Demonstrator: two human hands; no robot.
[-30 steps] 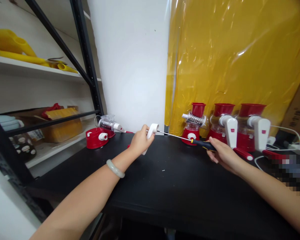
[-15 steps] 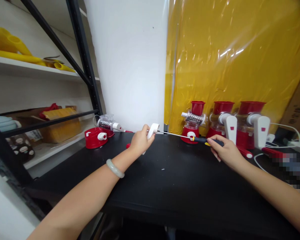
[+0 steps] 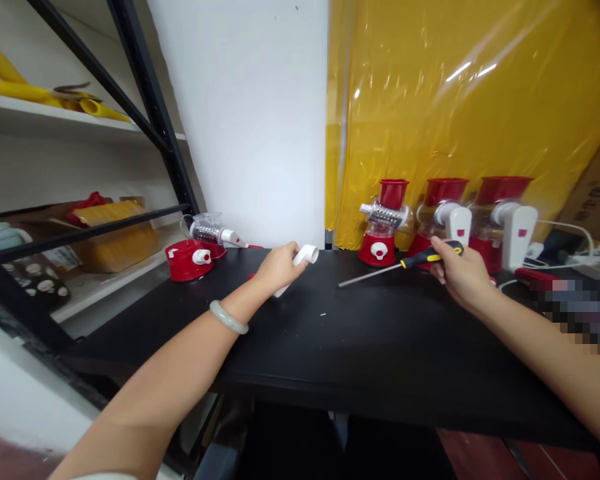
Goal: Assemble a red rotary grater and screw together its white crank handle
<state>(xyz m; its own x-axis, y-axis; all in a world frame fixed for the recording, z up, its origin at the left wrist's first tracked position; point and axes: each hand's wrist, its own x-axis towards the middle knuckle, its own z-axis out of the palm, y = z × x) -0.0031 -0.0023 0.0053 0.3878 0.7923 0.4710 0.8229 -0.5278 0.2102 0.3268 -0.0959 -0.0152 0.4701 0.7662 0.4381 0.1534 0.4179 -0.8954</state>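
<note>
Above the black table (image 3: 360, 347), my left hand (image 3: 280, 267) is closed around a white crank handle (image 3: 309, 254), its round socket end facing right. A red knob shows just behind that hand. My right hand (image 3: 463, 270) grips a screwdriver (image 3: 420, 258) by its black and yellow handle. The metal shaft points left and slightly down, its tip apart from the crank handle. Beyond the right hand stand red rotary graters with white cranks, the nearest grater (image 3: 453, 213) partly hidden by it. Another grater (image 3: 383, 220) without a crank stands to their left.
At the back left sit a red base (image 3: 189, 260) and a grater body with clear plastic and a metal drum (image 3: 207, 230). A black-framed shelf (image 3: 173, 160) borders the left side. White cables (image 3: 575, 230) lie at the right. A small white scrap (image 3: 323, 314) rests mid-table.
The screwdriver's tip has come away from the crank handle's socket, and the shaft now angles downward. My right hand has moved slightly right. The camera view has shifted a little.
</note>
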